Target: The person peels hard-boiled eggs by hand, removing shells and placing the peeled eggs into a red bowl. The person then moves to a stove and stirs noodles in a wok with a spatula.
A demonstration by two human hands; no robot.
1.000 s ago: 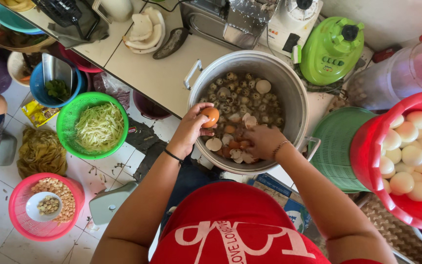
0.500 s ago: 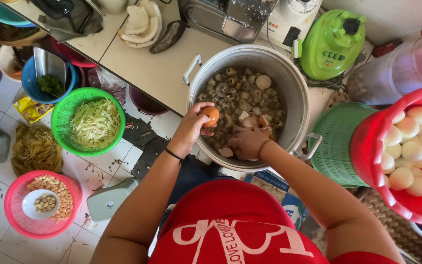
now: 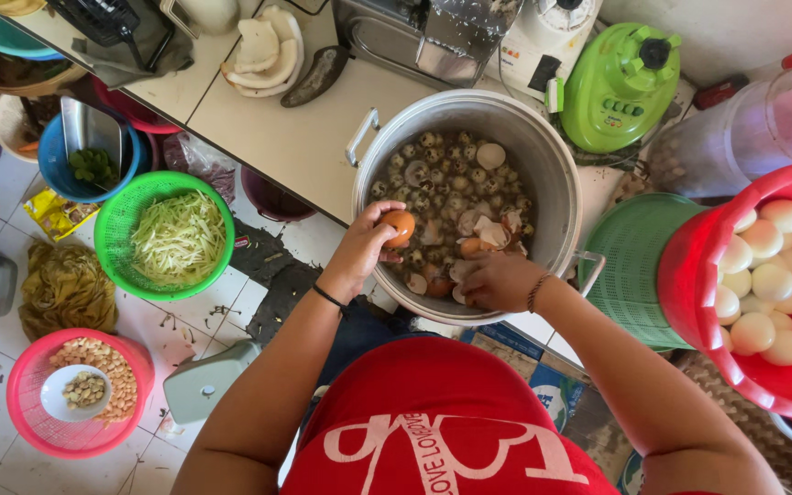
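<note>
Left hand (image 3: 359,252) grips a brown egg (image 3: 399,225) in its fingertips at the near-left rim of the big pot (image 3: 556,174), which is full of small speckled eggs and shell bits. Right hand (image 3: 499,280) sits curled over the pot's near edge, fingers down among the shells; what it grasps, I cannot tell. Right of the pot, a red tub (image 3: 689,275) of peeled eggs; left of it, a green basket (image 3: 116,225) of shredded greens.
</note>
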